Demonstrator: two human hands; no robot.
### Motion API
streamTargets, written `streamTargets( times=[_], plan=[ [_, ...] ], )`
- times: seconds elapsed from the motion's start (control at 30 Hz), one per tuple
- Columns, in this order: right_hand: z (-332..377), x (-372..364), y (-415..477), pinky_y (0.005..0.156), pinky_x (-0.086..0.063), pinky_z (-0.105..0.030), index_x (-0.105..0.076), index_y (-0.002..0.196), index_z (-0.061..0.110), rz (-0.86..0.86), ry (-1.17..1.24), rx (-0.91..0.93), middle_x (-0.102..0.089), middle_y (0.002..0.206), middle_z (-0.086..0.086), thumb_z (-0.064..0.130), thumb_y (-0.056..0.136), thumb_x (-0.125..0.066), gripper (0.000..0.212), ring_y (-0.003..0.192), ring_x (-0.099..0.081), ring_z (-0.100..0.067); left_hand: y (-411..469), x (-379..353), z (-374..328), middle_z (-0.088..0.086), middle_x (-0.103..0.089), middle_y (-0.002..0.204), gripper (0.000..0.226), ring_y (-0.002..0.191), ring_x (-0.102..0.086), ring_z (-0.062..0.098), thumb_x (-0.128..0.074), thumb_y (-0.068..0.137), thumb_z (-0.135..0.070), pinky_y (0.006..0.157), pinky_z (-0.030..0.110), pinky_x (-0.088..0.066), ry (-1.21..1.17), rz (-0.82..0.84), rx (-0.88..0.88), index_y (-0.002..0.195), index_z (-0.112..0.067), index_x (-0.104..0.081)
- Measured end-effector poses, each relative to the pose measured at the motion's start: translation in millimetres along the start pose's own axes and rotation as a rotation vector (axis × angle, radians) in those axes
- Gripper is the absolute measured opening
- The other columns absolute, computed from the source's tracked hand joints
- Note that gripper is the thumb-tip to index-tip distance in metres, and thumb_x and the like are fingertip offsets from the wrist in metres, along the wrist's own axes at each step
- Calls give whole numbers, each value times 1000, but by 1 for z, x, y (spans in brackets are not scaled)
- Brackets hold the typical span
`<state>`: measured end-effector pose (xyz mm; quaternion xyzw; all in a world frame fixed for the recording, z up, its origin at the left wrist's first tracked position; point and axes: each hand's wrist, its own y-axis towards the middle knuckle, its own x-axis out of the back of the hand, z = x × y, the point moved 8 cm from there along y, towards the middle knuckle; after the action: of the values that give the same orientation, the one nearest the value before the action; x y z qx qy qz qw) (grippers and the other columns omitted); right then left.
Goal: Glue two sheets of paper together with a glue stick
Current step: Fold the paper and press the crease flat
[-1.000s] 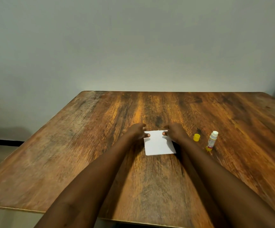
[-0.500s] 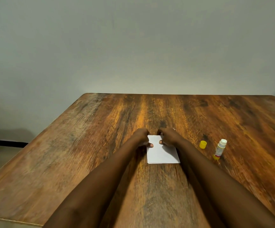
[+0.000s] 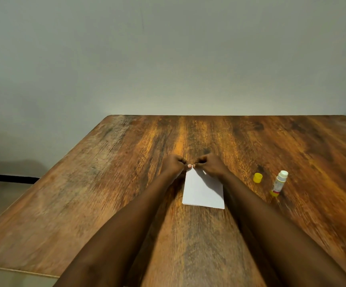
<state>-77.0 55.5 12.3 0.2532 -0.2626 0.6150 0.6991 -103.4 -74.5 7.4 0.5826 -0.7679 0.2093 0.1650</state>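
White paper lies flat on the wooden table, mid-table; at its near edge a thin line hints at two stacked sheets. My left hand and my right hand meet at the paper's far left corner, thumbs nearly touching, fingers curled and pinching that corner. My right hand covers the far right part of the paper. An uncapped glue stick stands to the right, its white tip up, with its yellow cap beside it on the left.
The table's left edge and near left corner are in view, with floor beyond. A plain grey wall rises directly behind the table's far edge.
Both hands have slid together along the paper's far edge, from its two far corners to the far left corner. The paper, glue stick and cap stay in place on the table.
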Motion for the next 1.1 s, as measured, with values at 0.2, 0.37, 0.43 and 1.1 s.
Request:
streamTargets(
  times=[0.2,0.37,0.43,1.1],
  plan=[
    [5,-4,-7,78,-42,-40,-70,90,-3,63,-1,25,-63,80,-11,12,88,-61,18,75,-55,-18,-6,1,2,6,-52,59,30,52,-44,12,-64,85,-8,47,25,-32,51,-30,-3,56,-9,-56],
    [3,5,-11,61,-39,-27,-71,86,-7,66,51,8,-62,72,-10,8,86,-63,17,62,-52,-12,-8,-2,-1,12,-55,67,20,55,-45,14,-60,87,-8,49,25,-32,50,-17,-15,69,-3,-63],
    [0,8,-12,59,-38,-27,-70,83,-6,69,38,-16,-64,78,-16,10,86,-64,18,63,-52,-14,-8,-2,0,16,-59,75,18,62,-50,17,-58,89,-10,52,27,-34,48,-11,-15,76,0,-66],
    [-4,12,-26,61,-39,-33,-70,77,-4,76,126,-95,-65,85,-29,12,81,-69,17,68,-55,-24,-9,-12,-7,9,-59,73,20,72,-55,18,-65,85,-13,56,28,-40,152,22,-64,66,-9,-60]
  ],
)
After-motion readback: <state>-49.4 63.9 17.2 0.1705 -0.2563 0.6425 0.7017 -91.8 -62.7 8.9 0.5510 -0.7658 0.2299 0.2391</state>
